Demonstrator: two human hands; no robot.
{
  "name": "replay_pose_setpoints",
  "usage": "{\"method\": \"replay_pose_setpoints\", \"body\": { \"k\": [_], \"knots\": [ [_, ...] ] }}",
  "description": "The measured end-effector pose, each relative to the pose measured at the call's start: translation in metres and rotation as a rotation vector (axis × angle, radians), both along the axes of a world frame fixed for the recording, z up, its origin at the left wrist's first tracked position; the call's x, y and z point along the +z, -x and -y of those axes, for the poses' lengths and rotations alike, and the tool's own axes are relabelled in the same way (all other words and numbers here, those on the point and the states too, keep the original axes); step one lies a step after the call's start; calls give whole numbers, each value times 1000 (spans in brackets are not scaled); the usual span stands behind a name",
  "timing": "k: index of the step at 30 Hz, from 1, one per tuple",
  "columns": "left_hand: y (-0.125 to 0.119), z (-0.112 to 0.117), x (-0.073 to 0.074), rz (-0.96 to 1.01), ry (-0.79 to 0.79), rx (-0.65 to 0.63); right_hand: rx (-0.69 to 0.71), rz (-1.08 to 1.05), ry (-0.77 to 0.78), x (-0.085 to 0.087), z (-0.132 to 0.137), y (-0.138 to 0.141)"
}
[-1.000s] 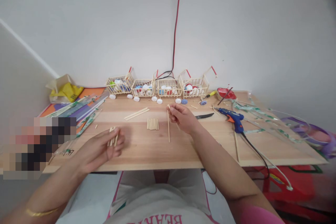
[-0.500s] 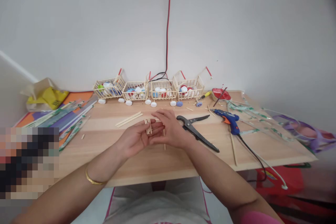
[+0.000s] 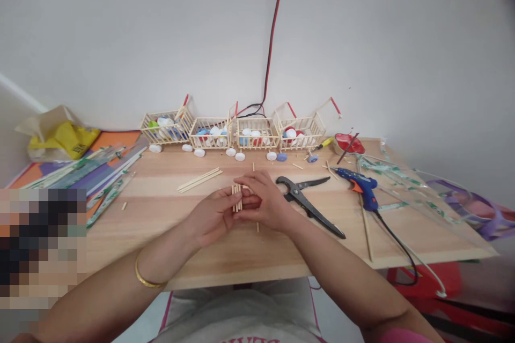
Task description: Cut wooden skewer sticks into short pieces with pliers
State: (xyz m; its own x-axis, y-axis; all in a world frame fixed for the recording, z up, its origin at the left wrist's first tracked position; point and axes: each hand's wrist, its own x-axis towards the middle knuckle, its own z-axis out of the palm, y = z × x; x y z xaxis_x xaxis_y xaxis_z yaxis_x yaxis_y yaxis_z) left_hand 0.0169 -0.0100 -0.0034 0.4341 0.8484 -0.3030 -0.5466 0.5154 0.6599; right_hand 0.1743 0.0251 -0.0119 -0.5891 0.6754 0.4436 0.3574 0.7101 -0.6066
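Note:
Several short wooden sticks (image 3: 237, 199) stand side by side in a small bundle between my hands, above the table. My left hand (image 3: 215, 213) is closed on them from the left, thumb laid against their front. From the right, my right hand (image 3: 267, 201) curls around the same bundle, its fingertips at the upper and lower ends. A longer thin stick (image 3: 258, 227) shows below my right hand, its middle hidden by the hand. Right of that hand lie dark metal pliers-like cutters (image 3: 306, 204). Several loose sticks (image 3: 200, 180) lie left of the hands.
Stick-built miniature carts (image 3: 257, 142) holding coloured caps line the wall. A blue glue gun (image 3: 364, 187) with a cable lies at right, near a red dish (image 3: 349, 143). Plastic-wrapped sticks (image 3: 115, 193) and a yellow bag (image 3: 68, 139) occupy the left of the wooden table (image 3: 225, 265).
Both hands have shifted slightly right in view. My right fingers have come around the stick bundle, which was resting in my left fingers. The whole view has turned a little.

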Motion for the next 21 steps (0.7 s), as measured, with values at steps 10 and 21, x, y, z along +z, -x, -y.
{"method": "replay_pose_setpoints", "body": {
  "k": [10, 21],
  "knots": [
    [5, 2, 4, -144, -89, -24, 2, 2, -128, 0, 1, 2],
    [48, -16, 16, -890, -341, -8, -59, 34, -97, 4, 0, 5]
  ]
}}
